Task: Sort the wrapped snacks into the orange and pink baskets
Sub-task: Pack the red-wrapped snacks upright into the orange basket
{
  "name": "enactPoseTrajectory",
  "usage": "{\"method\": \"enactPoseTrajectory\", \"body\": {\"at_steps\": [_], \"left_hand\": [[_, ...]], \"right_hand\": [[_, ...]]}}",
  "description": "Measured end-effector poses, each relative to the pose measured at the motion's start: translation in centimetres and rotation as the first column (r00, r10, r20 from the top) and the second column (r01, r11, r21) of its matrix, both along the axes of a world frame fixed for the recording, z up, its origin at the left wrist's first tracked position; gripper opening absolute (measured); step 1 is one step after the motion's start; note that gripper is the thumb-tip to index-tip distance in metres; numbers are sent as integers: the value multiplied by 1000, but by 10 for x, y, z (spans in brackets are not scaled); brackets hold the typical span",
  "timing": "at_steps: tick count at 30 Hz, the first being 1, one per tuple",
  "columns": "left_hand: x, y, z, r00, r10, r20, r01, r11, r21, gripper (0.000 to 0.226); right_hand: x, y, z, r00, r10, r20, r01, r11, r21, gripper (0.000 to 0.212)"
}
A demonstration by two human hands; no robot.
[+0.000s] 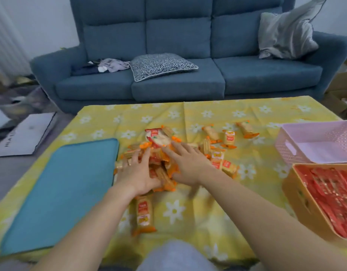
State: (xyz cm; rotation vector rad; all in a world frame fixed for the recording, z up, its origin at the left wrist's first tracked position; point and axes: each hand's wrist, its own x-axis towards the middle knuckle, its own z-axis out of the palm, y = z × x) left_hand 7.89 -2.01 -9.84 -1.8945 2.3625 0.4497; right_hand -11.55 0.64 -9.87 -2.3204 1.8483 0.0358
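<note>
1. Yellow cloth with white flowers covered the counter (pixel 188 216), and a pile of wrapped snacks (pixel 159 139) sat in the middle of it.
2. The left hand (pixel 138 174) and the right hand (pixel 188 163) both lay on top of the pile, side by side.
3. The fingers (pixel 147 153) of each hand were spread wide and fairly straight. They pressed on the wrappers and did not pinch any one snack. I think this was to pull the pile together or to feel for the next snack.
4. A few loose snacks (pixel 229 137) lay apart behind the pile. One single snack (pixel 143 214) lay close to the person.
5. The pink basket (pixel 286 151) and the orange basket (pixel 297 194) stood close together at the right edge, easy to reach. The orange one held red packets (pixel 329 192). The pink one looked to have no snacks in it.
6. Most snacks were not in a basket, so the sorting looked far from done.
7. A blue mat (pixel 61 192) lay flat on the left, away from the baskets.
</note>
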Motion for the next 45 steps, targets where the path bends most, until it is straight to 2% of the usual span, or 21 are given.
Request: {"method": "enactPoseTrajectory", "body": {"at_steps": [3, 7, 9, 10, 12, 14, 16, 18, 20, 22, 24, 27, 30, 32, 34, 36, 38, 40, 42, 43, 45], "left_hand": [[3, -1, -20, 982, -29, -187, 44, 996, 77, 120], [5, -14, -35, 927, -99, -361, 106, 994, 0, 95], [11, -23, -38, 828, -97, -552, 106, 994, -15, 90], [17, -26, -38, 751, -60, -658, 62, 998, -20, 87], [31, -31, -36, 675, 12, -738, -65, 997, -43, 77], [46, -34, -37, 744, 52, -666, -172, 978, -116, 68], [58, -30, -42, 814, 63, -577, -150, 983, -104, 67], [62, -16, -43, 856, 62, -514, -65, 998, 11, 75], [63, -1, -41, 897, 44, -440, 22, 990, 143, 103], [63, 12, -40, 963, -48, -266, 109, 969, 220, 136], [62, 19, -42, 983, -162, -91, 180, 956, 234, 147], [62, 19, -43, 978, -161, -133, 184, 965, 185, 136], [67, 10, -36, 971, -155, -181, 190, 961, 200, 125], [71, 4, -29, 975, -160, -156, 191, 960, 204, 111], [73, -6, -19, 975, -111, -193, 137, 982, 129, 84], [73, -17, -13, 945, -17, -326, 32, 999, 39, 63], [66, -24, -13, 930, -57, -362, 61, 998, 1, 70], [55, -29, -22, 953, -174, -247, 186, 982, 24, 89], [45, -32, -29, 960, -236, -153, 250, 965, 81, 92], [43, -35, -33, 953, -248, -171, 264, 962, 74, 83], [41, -43, -35, 907, -257, -332, 264, 964, -24, 44]], "right_hand": [[-7, -16, -18, 989, -102, -106, 100, 995, -26, 85], [-27, -16, -12, 904, -312, -293, 307, 950, -62, 50], [-26, -17, -3, 882, -398, -252, 388, 917, -91, 46], [-20, -17, 1, 902, -391, -183, 368, 918, -148, 47], [-4, -16, 7, 978, -208, -27, 192, 941, -278, 56], [21, -12, 7, 995, 72, 66, -53, 968, -246, 70], [43, -6, -4, 976, 219, 13, -216, 970, -110, 78], [48, -5, -16, 968, 236, -85, -237, 971, -8, 78], [43, -3, -19, 968, 194, -158, -198, 980, -10, 74], [38, -1, -17, 971, 150, -188, -160, 986, -40, 74], [34, 2, -13, 967, 127, -219, -142, 988, -56, 72], [32, 5, -7, 963, 136, -234, -153, 986, -59, 68], [33, 8, 3, 956, 218, -194, -215, 976, 34, 69], [36, 10, 10, 959, 261, -107, -251, 963, 96, 60], [38, 9, 15, 967, 249, 52, -252, 966, 63, 38], [38, 3, 16, 969, 192, 156, -185, 981, -58, 25], [38, -8, 11, 985, 139, 105, -121, 979, -162, 32], [37, -20, -1, 997, 73, 28, -69, 988, -138, 47], [35, -32, -9, 988, -24, 154, 37, 996, -86, 43], [32, -39, -10, 962, -81, 259, 106, 991, -84, 36], [27, -58, -12, 917, -173, 359, 225, 968, -108, 30]]}}
